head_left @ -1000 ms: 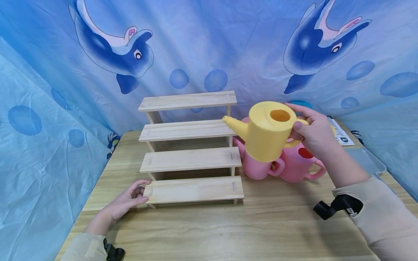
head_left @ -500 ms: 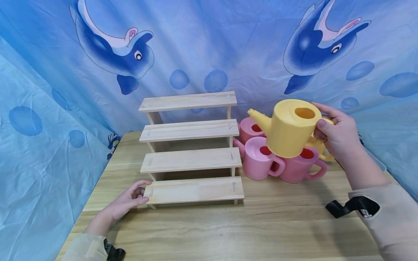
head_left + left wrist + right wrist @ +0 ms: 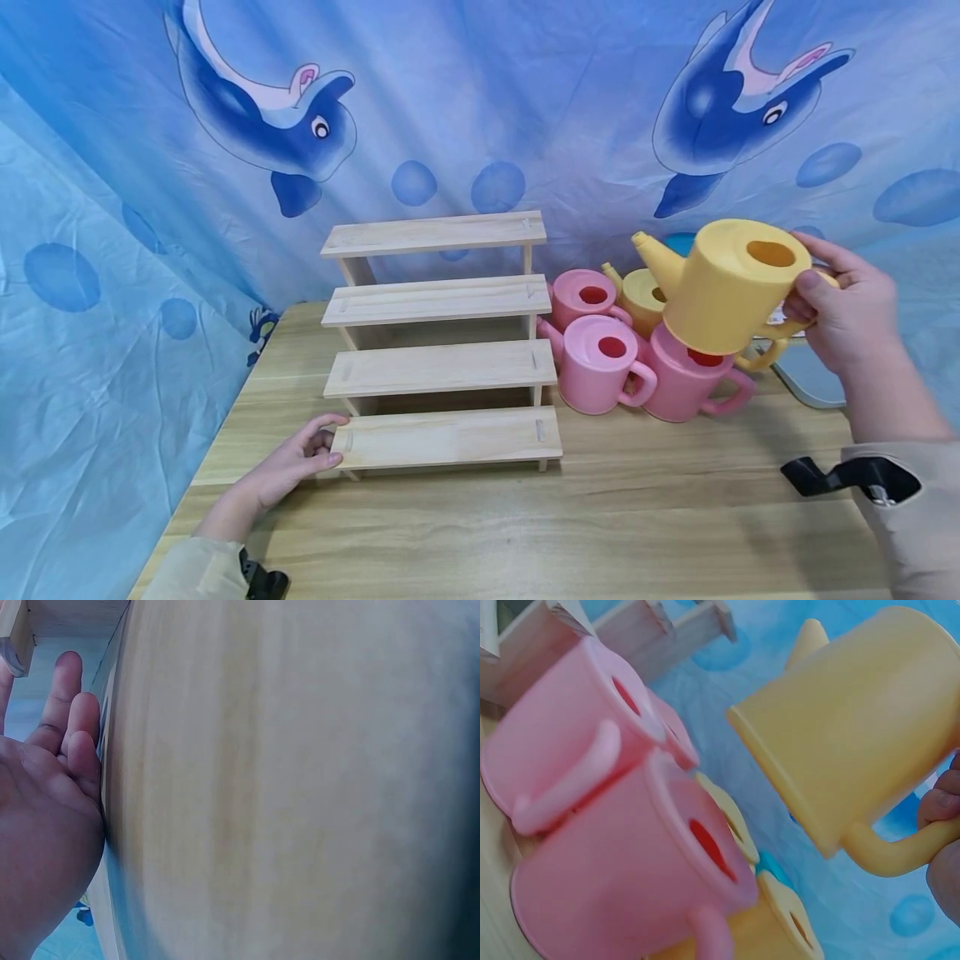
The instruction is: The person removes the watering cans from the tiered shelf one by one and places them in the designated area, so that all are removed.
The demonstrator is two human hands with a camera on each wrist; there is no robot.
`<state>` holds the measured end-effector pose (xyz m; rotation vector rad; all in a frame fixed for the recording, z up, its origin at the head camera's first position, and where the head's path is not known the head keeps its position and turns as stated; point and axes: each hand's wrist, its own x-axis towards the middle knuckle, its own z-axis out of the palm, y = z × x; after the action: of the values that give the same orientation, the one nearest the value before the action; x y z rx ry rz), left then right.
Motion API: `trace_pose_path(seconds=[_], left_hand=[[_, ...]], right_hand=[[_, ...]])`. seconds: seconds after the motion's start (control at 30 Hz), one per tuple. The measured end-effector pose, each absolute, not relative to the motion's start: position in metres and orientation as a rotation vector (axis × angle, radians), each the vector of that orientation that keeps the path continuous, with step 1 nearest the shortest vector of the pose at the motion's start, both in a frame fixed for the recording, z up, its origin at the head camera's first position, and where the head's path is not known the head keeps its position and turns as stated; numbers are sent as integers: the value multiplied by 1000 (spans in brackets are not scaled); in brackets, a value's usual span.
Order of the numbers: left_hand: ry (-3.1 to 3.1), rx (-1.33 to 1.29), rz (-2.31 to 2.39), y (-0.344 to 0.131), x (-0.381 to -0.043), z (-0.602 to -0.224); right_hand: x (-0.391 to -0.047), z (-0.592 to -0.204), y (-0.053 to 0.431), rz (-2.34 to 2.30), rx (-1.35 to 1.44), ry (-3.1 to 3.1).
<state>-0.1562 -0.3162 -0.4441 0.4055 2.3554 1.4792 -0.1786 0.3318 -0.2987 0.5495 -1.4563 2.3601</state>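
My right hand [image 3: 851, 308] grips the handle of a yellow watering can [image 3: 716, 287], raised above the other cans with its spout to the left. In the right wrist view the can [image 3: 847, 727] hangs tilted, clear of the pink ones. My left hand [image 3: 296, 458] holds the left end of the lowest step of a stepped wooden rack [image 3: 442, 437], thumb at its front edge. Left of the raised can, pink watering cans stand close together: one in front [image 3: 588, 375], one behind [image 3: 573, 292], one to the right [image 3: 667, 387].
Behind the pink cans stands another yellow watering can [image 3: 637, 304]; a further yellow handle [image 3: 765, 358] shows beneath the raised can. A teal piece [image 3: 678, 242] is mostly hidden. A greyish tray-like thing [image 3: 813, 379] lies at right on the wooden table [image 3: 480, 533]. A blue dolphin curtain [image 3: 480, 100] hangs behind.
My right hand has carried the yellow watering can to the right, away from the rack, uncovering the pink cans and a standing yellow one. My left hand stays on the lowest step.
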Motion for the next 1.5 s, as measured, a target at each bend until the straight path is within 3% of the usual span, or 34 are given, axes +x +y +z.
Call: trace_pose_path(seconds=[0.37,0.8,1.5], left_hand=[[2348,428,1483,-316,-156,-443],[2337,404,1484,-316,-156,-441],[2337,430,1488,-316,-155,-442]], right_hand=[[-163,-316,365,2199,307,-1573],[-152,-335,394,2115,210,-1585],[-138,-370,419,2140,500,-1477]])
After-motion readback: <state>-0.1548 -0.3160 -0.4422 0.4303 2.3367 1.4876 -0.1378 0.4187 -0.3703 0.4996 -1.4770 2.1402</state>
